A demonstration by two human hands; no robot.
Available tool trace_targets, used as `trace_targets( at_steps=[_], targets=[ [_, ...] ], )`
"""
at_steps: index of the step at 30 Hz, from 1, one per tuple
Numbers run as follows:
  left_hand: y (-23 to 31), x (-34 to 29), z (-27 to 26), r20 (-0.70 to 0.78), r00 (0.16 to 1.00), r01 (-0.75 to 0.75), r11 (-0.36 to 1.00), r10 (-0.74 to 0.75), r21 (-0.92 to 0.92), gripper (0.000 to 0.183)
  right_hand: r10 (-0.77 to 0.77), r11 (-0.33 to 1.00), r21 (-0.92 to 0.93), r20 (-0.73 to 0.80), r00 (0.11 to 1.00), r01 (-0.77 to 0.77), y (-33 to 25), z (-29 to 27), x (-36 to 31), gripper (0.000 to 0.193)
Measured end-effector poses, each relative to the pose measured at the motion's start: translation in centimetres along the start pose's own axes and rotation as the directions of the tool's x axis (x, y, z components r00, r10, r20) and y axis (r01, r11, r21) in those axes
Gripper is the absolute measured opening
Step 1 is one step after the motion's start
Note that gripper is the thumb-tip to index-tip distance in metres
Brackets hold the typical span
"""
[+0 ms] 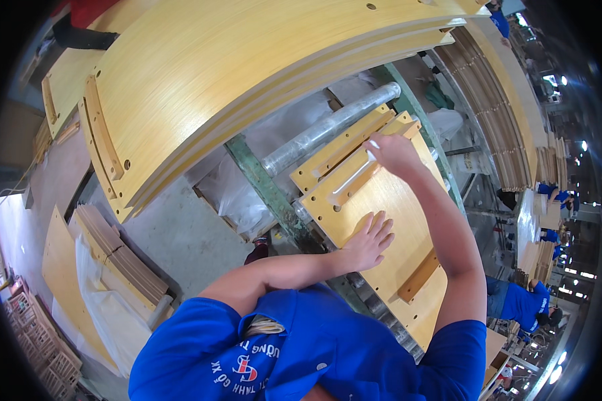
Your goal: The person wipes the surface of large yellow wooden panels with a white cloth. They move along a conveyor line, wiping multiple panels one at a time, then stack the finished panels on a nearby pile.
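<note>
A yellow wooden panel (398, 214) with a wooden batten near each end lies on a roller stand in front of me. My left hand (369, 242) rests flat on its near left edge, fingers stretched out, holding nothing. My right hand (392, 154) is at the panel's far end, closed on the end of a long white strip (352, 178) that lies along the far batten. A second matching panel (334, 152) sits just beyond, partly under the first.
A tall stack of large yellow panels (234, 73) fills the space ahead. A plastic-wrapped roller (328, 130) and a green metal frame (264, 184) lie beneath. Wood stacks (124, 264) stand on the floor at left. People in blue shirts (525, 301) work at right.
</note>
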State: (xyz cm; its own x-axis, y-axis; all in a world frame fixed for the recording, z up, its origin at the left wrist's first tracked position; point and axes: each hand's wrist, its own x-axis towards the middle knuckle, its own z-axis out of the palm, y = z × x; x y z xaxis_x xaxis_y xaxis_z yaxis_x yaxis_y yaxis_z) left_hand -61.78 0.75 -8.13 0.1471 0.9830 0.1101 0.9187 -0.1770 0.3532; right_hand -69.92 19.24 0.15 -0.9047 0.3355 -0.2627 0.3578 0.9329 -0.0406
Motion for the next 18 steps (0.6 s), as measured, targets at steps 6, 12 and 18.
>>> trace_targets(
  at_steps=[6,12,18],
  targets=[
    [0.0,0.3,0.1,0.05,0.998,-0.047,0.998,0.045,0.031,0.059,0.102,0.989,-0.099,-0.064,0.993,-0.108,5.1,-1.2,2.1,0.032],
    [-0.6,0.3,0.2,0.038,0.998,-0.056,0.998,0.056,-0.004,0.058,0.178,0.964,-0.184,-0.08,0.981,-0.19,8.8,-2.0,4.6,0.028],
    [-0.5,0.4,0.5,0.053,0.995,-0.079,0.997,0.08,-0.027,0.059,0.327,0.926,-0.154,-0.124,0.937,-0.344,11.6,-1.4,6.4,0.031]
  ],
)
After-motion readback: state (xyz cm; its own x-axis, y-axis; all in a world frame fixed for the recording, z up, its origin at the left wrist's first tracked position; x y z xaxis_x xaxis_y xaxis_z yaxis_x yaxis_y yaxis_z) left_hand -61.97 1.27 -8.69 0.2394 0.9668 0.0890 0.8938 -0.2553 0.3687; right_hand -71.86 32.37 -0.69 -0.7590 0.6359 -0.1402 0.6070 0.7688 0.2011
